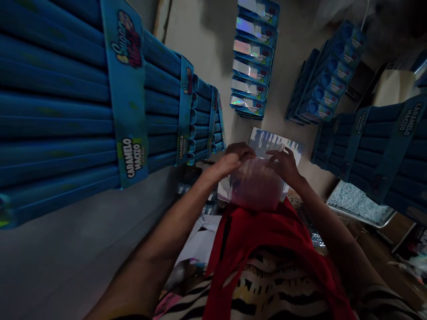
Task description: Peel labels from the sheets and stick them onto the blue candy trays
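Two hands: your left hand [237,156] and right hand [283,163] meet at the top of a clear bag [255,186], just above centre.
Grip: both pinch the bag's mouth, left at its 10 o'clock corner, right at 2 o'clock.
Bag: sits against your red apron [267,240], over a flat carton [276,143].
Handling: thin film, likely light, limp and slippery; hold it by the rim, not the belly.
Around: blue boxes [66,102] at 9 o'clock, more stacks [383,146] at 3 o'clock, foil packs [251,62] at 12 o'clock, tray [358,205] at 4 o'clock.
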A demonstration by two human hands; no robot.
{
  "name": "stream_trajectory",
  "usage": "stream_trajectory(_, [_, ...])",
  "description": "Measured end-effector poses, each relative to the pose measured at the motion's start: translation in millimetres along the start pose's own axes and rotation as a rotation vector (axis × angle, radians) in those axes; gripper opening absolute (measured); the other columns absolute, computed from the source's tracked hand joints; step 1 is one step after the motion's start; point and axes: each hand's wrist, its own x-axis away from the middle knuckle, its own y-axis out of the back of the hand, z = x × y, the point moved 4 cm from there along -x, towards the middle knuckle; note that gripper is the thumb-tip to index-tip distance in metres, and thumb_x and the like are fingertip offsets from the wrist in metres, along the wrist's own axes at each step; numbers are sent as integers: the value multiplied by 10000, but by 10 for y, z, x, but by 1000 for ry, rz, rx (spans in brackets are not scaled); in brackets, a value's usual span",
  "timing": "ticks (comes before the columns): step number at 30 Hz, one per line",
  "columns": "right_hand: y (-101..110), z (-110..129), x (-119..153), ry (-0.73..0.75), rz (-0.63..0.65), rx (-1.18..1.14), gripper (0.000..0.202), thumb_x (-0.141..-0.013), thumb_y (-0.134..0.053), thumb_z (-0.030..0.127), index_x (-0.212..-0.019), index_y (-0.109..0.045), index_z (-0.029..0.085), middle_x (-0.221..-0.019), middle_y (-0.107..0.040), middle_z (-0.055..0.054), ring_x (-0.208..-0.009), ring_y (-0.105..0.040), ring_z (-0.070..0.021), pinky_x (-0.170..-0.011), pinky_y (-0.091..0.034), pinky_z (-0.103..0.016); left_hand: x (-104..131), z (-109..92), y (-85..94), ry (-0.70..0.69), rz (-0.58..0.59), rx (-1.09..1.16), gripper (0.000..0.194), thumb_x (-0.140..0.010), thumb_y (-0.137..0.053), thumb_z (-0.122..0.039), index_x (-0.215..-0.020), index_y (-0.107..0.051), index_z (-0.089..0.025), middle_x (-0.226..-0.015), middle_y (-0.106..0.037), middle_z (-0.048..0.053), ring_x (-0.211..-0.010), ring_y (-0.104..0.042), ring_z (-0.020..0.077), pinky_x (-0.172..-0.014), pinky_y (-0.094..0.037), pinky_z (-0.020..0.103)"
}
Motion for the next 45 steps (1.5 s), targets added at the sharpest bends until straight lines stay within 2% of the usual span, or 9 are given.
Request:
stream_trajectory(8, [42, 165, -7, 7, 22, 34, 224, -1038, -607, 314, -963, -810, 253, -994, -813, -35, -1052, -704, -237, -1225, -232, -467, -2, -132, 88, 51, -2, -36, 240, -976, -573, -270, -1077, -783, -208, -1076, -773, 78, -1048, -701, 248, -1000, -535, 382])
stream_trajectory(12, [96, 142, -25, -24, 79, -20, 218, -1029, -610, 302, -932, -787, 221, -992, -807, -51, -1041, -704, -241, -1166, -296, -447, 108, -281, 103, -40, -52, -302, 214, -976, -622, -289, -1100, -795, -273, -1097, -773, 71, -1170, -671, 287, -1268, -270, 580])
stream_trajectory(15, [167, 142, -12, -20, 109, -53, 202, -1020, -610, 294, -929, -779, 232, -996, -807, -40, -1036, -702, -238, -1167, -293, -450, 164, -315, 44, -63, -9, -336, 212, -982, -605, -285, -1037, -809, -289, -988, -780, 46, -1080, -695, 261, -1296, -192, 583])
stream_trajectory(21, [173, 321, -15, 86, 91, 122, 212, -1036, -579, 275, -1056, -790, 274, -1015, -810, -32, -1059, -684, -254, -1262, -129, -547, 64, -208, 67, 4, 117, -214, 243, -978, -552, -291, -1003, -780, -212, -1019, -784, 72, -1047, -695, 248, -1115, -423, 435])
stream_trajectory(27, [94, 350, -49, 143, 147, 70, 302, -1078, -514, 325, -965, -779, 234, -947, -786, -40, -1011, -666, -229, -1226, -222, -490, 56, -134, 225, 84, 262, -18, 257, -938, -613, -386, -993, -780, -199, -979, -783, 74, -907, -704, 227, -773, -492, 285])
stream_trajectory(31, [165, 339, -16, 143, 168, 93, 321, -1084, -482, 311, -964, -766, 221, -957, -770, -48, -1011, -648, -229, -1212, -230, -476, 155, -267, 250, 73, 27, 2, 288, -909, -696, -415, -1107, -793, -230, -1128, -793, 69, -1090, -711, 263, -1028, -487, 384])
stream_trajectory(34, [236, 367, 12, 159, 162, 105, 293, -1075, -488, 295, -1005, -762, 222, -984, -765, -50, -1028, -638, -232, -1216, -220, -474, 229, -390, 186, 9, -108, -105, 225, -909, -728, -389, -1083, -808, -270, -1135, -795, 56, -1169, -693, 277, -1249, -292, 533])
stream_trajectory(39, [286, 409, 18, 155, 189, 154, 277, -1065, -505, 292, -997, -766, 229, -958, -772, -45, -1040, -637, -248, -1225, -189, -504, 183, -403, 158, -3, -57, -117, 210, -924, -725, -386, -1082, -817, -283, -1102, -792, 40, -1139, -708, 258, -1302, -172, 554])
stream_trajectory(45, [339, 469, 24, 144, 175, 270, 253, -1052, -529, 259, -984, -772, 251, -948, -782, -35, -1016, -656, -243, -1233, -184, -523, 36, -446, 282, -59, 9, -39, 163, -907, -756, -410, -940, -833, -270, -931, -806, 10, -1002, -734, 217, -1213, -320, 465])
